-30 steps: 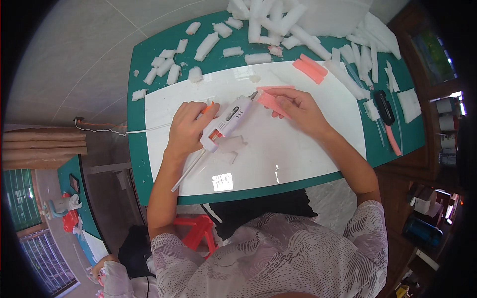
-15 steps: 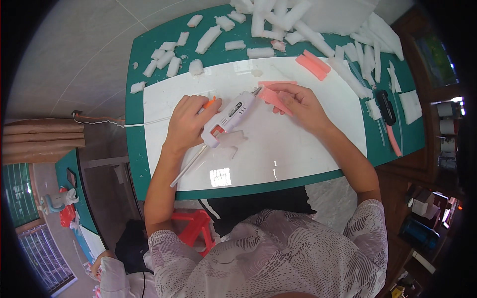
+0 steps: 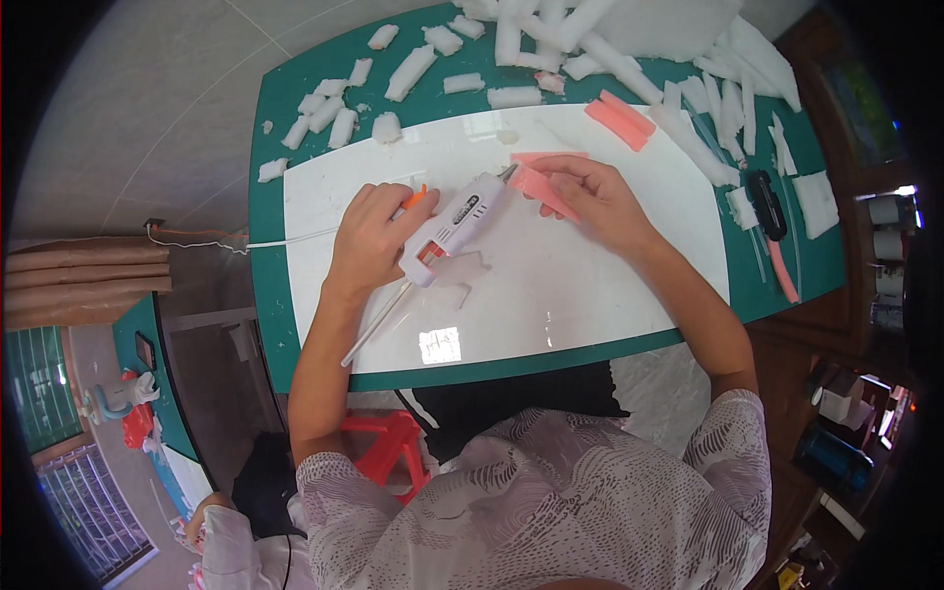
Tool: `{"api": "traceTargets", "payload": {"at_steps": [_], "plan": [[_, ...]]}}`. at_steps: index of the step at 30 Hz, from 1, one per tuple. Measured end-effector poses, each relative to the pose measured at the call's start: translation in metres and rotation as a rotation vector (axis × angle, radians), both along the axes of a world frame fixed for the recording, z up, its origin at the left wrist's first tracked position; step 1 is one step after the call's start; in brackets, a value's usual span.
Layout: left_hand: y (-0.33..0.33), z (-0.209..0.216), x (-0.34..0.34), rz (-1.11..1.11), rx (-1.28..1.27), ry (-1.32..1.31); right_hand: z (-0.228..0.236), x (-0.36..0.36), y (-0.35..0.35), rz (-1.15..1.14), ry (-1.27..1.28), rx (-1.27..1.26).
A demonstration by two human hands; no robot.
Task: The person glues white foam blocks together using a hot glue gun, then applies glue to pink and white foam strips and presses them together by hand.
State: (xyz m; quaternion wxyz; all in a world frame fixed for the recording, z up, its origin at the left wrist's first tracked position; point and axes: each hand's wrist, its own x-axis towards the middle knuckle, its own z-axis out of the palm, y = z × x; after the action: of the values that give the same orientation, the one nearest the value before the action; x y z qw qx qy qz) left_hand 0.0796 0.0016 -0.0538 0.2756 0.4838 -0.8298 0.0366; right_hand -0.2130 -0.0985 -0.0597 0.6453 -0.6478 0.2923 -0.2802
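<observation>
My left hand (image 3: 371, 236) is closed around a white hot glue gun (image 3: 460, 218) with an orange trigger (image 3: 415, 197). A translucent glue stick (image 3: 377, 323) sticks out of its back end toward me. The gun's nozzle meets the edge of a pink strip (image 3: 544, 193) that looks like soft fabric or foam. Between thumb and fingers, my right hand (image 3: 602, 204) pinches that strip. Another pink strip (image 3: 532, 156) lies flat on the white board, just behind, partly covered by the held strip and my right fingers.
A white board (image 3: 551, 285) covers much of the green table (image 3: 285, 334). White foam pieces (image 3: 410, 74) lie along the far edge, near two pink strips (image 3: 619, 122). A black-handled tool (image 3: 765, 205) rests at right. A red stool (image 3: 386, 447) stands below; another person's sleeve (image 3: 231, 541) shows lower left.
Both hands stay nearly in place, with the glue gun's nozzle still at the pink strip's edge. The whole picture has shifted very slightly.
</observation>
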Motion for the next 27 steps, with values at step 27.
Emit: {"api": "traceTargets", "payload": {"at_steps": [27], "plan": [[0.0002,-0.0022,0.0001,0.008,0.022,-0.002,-0.0029,-0.0016,-0.0018,0.004,-0.012,-0.022]]}}
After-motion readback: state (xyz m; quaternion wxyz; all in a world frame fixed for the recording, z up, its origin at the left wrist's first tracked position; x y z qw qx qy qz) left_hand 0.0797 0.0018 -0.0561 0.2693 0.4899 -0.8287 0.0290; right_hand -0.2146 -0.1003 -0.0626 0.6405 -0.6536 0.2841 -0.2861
